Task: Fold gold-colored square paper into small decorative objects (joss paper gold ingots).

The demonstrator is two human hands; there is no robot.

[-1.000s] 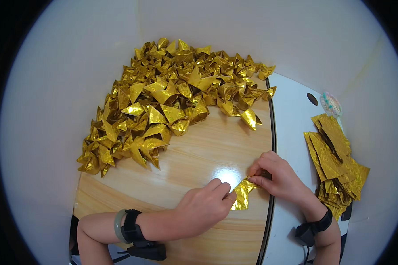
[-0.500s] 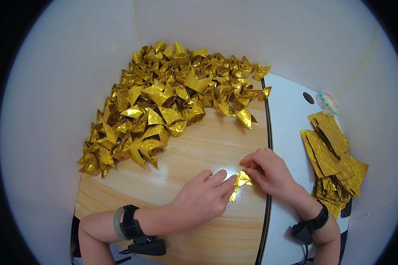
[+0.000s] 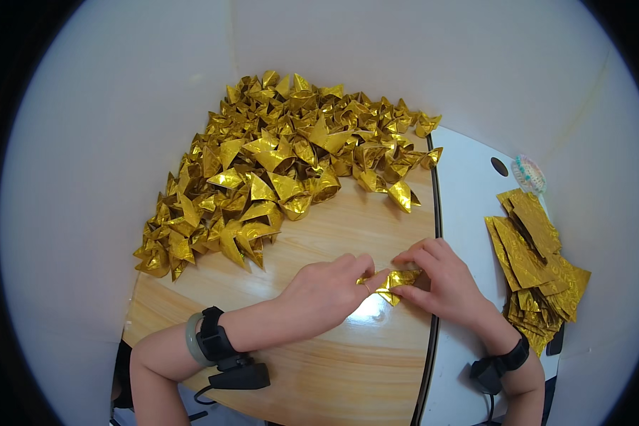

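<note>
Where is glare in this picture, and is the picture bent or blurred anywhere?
Head view: a bright glare patch lies on the wooden table just below the gold paper piece; the gold foil pile glints; the table edge bows from fisheye distortion; the rim is black; hands and paper look sharp.

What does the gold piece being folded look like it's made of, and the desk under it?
Gold piece, pinched between the left hand and right hand: probably thin metallic foil paper, going by its sharp creases and mirror-like glints. Desk: light wood or wood-look laminate, with visible grain and a glossy glare spot; which one is unclear.
</note>
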